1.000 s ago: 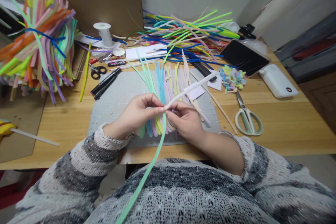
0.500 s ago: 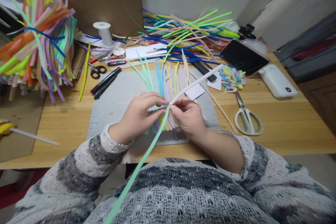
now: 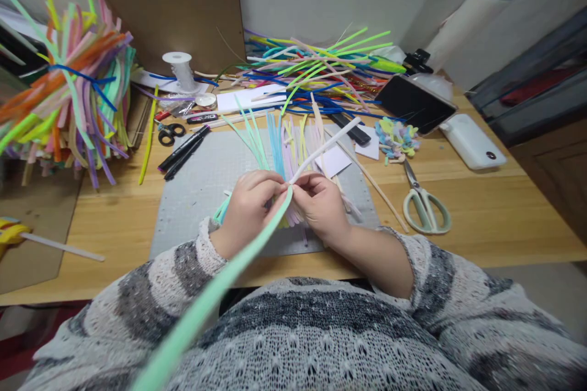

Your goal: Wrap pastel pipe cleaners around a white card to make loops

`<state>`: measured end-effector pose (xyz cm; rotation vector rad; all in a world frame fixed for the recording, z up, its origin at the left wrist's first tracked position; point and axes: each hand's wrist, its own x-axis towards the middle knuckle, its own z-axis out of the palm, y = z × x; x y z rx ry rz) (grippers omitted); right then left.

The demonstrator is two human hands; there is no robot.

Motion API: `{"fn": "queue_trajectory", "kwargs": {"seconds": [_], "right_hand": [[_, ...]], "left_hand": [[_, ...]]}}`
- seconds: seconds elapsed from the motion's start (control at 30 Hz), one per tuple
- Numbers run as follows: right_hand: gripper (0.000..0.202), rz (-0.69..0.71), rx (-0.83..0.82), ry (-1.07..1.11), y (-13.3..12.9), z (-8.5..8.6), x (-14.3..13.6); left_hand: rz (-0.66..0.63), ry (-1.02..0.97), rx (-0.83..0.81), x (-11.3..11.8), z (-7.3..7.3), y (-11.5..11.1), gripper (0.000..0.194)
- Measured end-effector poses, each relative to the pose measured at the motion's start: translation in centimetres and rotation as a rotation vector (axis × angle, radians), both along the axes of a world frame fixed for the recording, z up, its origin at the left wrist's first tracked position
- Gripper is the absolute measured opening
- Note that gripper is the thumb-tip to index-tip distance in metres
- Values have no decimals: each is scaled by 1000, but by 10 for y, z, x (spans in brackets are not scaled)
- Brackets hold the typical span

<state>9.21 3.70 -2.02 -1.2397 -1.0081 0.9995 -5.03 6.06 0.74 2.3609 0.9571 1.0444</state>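
My left hand and my right hand meet over the grey cutting mat, fingertips pinched together. Between them the end of a mint green pipe cleaner touches a white pipe cleaner. The green one runs down toward my body; the white one slants up to the right. Both hands are closed at this joint, and fingers hide how the two ends are fastened. Beneath and behind lie rows of pastel pipe cleaners, among them blue ones and mint ones, partly covered by my hands.
Scissors lie right of the cutting mat, near a phone and a white power bank. Black markers and small scissors are left. Bundled pipe cleaners stand far left; a loose heap lies behind.
The view has shifted slightly. My left fingers have curled in closer against my right fingertips, and the green pipe cleaner's free length has swung up nearer the camera.
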Motion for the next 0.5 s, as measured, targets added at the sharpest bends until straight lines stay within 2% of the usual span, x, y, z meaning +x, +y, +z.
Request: {"fn": "queue_trajectory", "kwargs": {"seconds": [0.13,0.23,0.3,0.43,0.5], "right_hand": [[14,-19,21,29,3,-4,1],[19,-12,-10,85,5,-6,4],[20,49,-21,102,6,-5,5],[14,206,0,82,4,-2,6],[13,242,12,67,3,-1,6]], "left_hand": [[-8,97,29,2,3,-6,12],[-36,81,-61,0,8,-3,15],[-71,11,-239,-3,12,5,15],[-64,-146,-717,-10,14,21,20],[-47,-159,-799,-12,13,25,22]]}}
